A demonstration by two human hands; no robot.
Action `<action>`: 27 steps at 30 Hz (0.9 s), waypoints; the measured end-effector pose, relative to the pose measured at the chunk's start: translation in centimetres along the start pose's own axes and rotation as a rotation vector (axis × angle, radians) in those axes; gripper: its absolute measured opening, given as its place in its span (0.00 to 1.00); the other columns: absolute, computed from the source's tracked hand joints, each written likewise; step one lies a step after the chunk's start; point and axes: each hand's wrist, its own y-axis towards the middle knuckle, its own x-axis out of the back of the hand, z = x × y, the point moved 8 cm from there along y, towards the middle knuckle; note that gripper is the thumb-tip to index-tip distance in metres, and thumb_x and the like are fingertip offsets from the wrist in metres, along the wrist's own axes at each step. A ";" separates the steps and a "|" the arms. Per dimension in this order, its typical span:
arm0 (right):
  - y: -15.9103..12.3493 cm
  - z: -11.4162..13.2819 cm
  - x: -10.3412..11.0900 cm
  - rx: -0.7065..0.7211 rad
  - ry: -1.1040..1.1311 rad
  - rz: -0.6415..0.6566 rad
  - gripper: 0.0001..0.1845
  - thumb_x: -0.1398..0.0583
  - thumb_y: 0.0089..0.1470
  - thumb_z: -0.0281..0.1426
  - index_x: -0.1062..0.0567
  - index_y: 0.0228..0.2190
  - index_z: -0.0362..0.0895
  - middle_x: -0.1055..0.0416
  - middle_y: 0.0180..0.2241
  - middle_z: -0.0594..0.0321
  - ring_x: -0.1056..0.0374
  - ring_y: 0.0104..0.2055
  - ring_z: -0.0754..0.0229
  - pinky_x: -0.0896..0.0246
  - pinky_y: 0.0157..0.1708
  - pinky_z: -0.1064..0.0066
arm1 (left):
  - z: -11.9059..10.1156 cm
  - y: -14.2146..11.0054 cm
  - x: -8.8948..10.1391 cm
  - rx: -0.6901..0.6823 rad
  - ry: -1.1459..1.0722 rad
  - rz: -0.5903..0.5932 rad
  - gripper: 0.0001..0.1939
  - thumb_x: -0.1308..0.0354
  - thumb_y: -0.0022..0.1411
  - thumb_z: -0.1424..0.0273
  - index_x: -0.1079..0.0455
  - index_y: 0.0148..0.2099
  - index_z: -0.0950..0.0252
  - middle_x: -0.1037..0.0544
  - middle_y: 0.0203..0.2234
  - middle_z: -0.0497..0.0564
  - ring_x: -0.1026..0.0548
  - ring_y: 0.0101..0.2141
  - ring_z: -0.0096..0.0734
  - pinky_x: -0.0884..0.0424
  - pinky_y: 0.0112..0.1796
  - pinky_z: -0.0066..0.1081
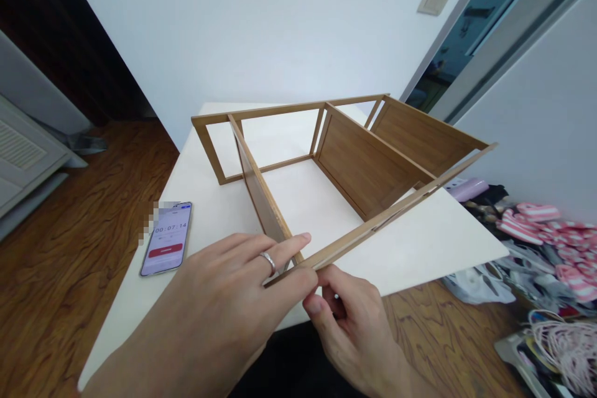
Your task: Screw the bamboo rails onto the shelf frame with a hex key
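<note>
Rack (364, 165) of brown wood, three flat panels, lies mid-frame on white smooth tabletop (433, 236). Bare left hand (233, 298), lower centre, clamped on rack's near corner; bare right hand (354, 323) curled just beside, pinch unclear. Slim lit-screen phone (168, 239), left of frame.
</note>
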 end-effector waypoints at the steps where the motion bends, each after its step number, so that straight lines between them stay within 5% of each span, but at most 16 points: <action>1: -0.4 0.0 0.4 -0.004 -0.023 -0.004 0.19 0.49 0.76 0.42 0.27 0.36 0.46 0.31 0.26 0.70 0.35 0.24 0.67 0.37 0.27 0.76 | -0.1 0.1 0.1 0.001 0.007 -0.005 0.15 0.53 0.78 0.76 0.24 0.48 0.59 0.17 0.57 0.52 0.16 0.41 0.43 0.22 0.41 0.44; 5: -1.8 -0.4 2.4 -0.017 -0.113 -0.039 0.21 0.55 0.76 0.36 0.23 0.51 0.49 0.23 0.38 0.62 0.25 0.36 0.62 0.28 0.35 0.74 | -0.4 0.3 0.3 -0.003 0.023 -0.012 0.16 0.54 0.77 0.78 0.25 0.47 0.60 0.17 0.56 0.53 0.15 0.41 0.44 0.21 0.40 0.44; 9: -2.8 -1.6 3.4 -0.114 -0.066 -0.031 0.19 0.47 0.73 0.28 0.29 0.61 0.50 0.25 0.32 0.67 0.26 0.30 0.66 0.28 0.32 0.78 | -0.3 0.2 0.1 -0.002 0.006 0.005 0.14 0.51 0.75 0.79 0.26 0.49 0.59 0.17 0.57 0.52 0.16 0.44 0.45 0.20 0.41 0.45; 14: -3.7 -2.2 4.2 -0.114 0.151 -0.079 0.12 0.41 0.70 0.24 0.23 0.48 0.51 0.18 0.36 0.66 0.21 0.30 0.67 0.23 0.35 0.79 | 0.0 0.1 -0.2 0.010 -0.020 0.065 0.13 0.49 0.76 0.77 0.24 0.50 0.60 0.18 0.57 0.51 0.16 0.44 0.46 0.20 0.41 0.45; 19: -3.8 -1.9 3.9 -0.049 0.078 -0.013 0.20 0.34 0.66 0.27 0.24 0.57 0.51 0.15 0.47 0.59 0.16 0.41 0.58 0.18 0.43 0.71 | 0.1 0.1 -0.1 0.032 -0.019 0.046 0.12 0.48 0.78 0.73 0.23 0.52 0.60 0.18 0.57 0.49 0.17 0.45 0.42 0.20 0.44 0.42; 24: -2.5 0.0 2.8 0.112 -0.071 0.032 0.07 0.41 0.72 0.30 0.22 0.46 0.47 0.17 0.33 0.66 0.20 0.30 0.66 0.24 0.35 0.79 | 0.0 0.2 0.1 0.017 -0.014 0.005 0.14 0.51 0.79 0.73 0.22 0.50 0.60 0.17 0.54 0.49 0.16 0.45 0.40 0.22 0.41 0.39; 27: -1.5 1.2 1.9 0.199 -0.130 0.058 0.15 0.49 0.77 0.34 0.25 0.39 0.45 0.24 0.29 0.66 0.27 0.27 0.67 0.30 0.30 0.77 | 0.1 0.2 0.2 0.021 -0.006 0.003 0.15 0.51 0.79 0.73 0.22 0.49 0.60 0.16 0.54 0.48 0.16 0.45 0.39 0.23 0.40 0.39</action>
